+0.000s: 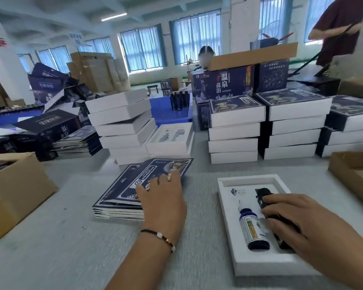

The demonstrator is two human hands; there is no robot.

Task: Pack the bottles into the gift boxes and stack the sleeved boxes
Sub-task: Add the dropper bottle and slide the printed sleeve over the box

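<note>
The right hand (298,225) curls its fingers over a black bottle (266,197) lying in the right slot of the white tray (260,266), pressing it down. A blue bottle (253,229) lies in the slot just left of it. The left hand (164,193) rests flat, fingers straight, on the stack of dark sleeves (122,197), well left of the tray. Sleeved boxes (235,130) stand stacked behind.

Under your right hand (298,225) the open gift box (258,262) lay on the table (71,248), one bottle (253,229) in it just left of your fingers. Your left hand (161,197) rested on the flat sleeve stack (122,197). Beyond both hands stood stacked boxes (235,130).
</note>
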